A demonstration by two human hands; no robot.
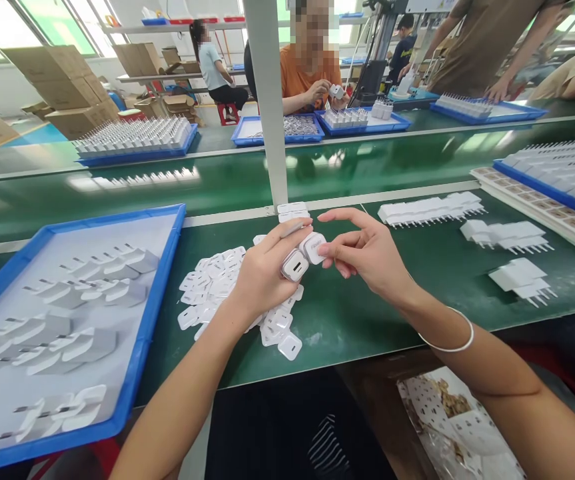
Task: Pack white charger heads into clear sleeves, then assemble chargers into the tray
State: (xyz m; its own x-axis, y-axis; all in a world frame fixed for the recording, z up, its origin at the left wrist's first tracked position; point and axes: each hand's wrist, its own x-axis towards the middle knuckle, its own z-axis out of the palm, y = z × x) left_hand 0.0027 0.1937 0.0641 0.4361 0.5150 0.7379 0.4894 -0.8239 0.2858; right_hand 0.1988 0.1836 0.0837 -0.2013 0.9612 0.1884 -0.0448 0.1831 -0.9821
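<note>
My left hand (267, 270) is closed around a white charger housing (295, 265), its face with a dark slot turned up. Right beside it is a second white charger piece (314, 248), touched by the thumb of my right hand (367, 253), whose index finger is stretched out above. Whether the left fingers also hold the second piece is hard to tell. Beneath and around my left hand lies a loose pile of flat white covers (212, 283) on the green table (357, 333). A small stack of white pieces (292, 209) sits just behind my left fingers.
A blue-rimmed tray (140, 360) of white plugs stands at the left. Rows of white plugs (432, 209) lie at the right, near another blue tray (547, 183). A white post (267, 100) rises ahead; a person in orange (294, 73) sits beyond it.
</note>
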